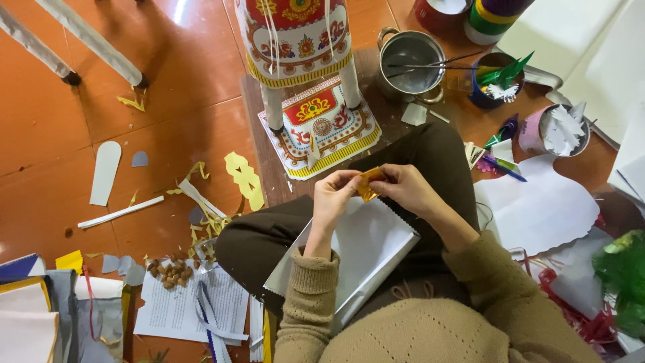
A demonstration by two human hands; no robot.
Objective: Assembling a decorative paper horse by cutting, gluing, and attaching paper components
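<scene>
My left hand (334,196) and my right hand (406,188) meet in front of me, both pinching a small folded piece of shiny gold paper (369,183). Beneath them a stack of white paper sheets (366,252) rests on my lap, across my dark trousers. I wear a tan knitted sweater. Just beyond my hands stands a red, white and yellow decorated paper structure (302,40) on white legs, over a patterned base sheet (322,128) on a low wooden board.
A metal pot (411,62) with sticks, a blue cup (494,81) of paper bits and a pink cup (557,129) sit ahead right. White cut sheets (544,208) lie right. Yellow scraps (245,178), nuts on printed paper (171,272), paper strips and green foil (621,275) litter the orange floor.
</scene>
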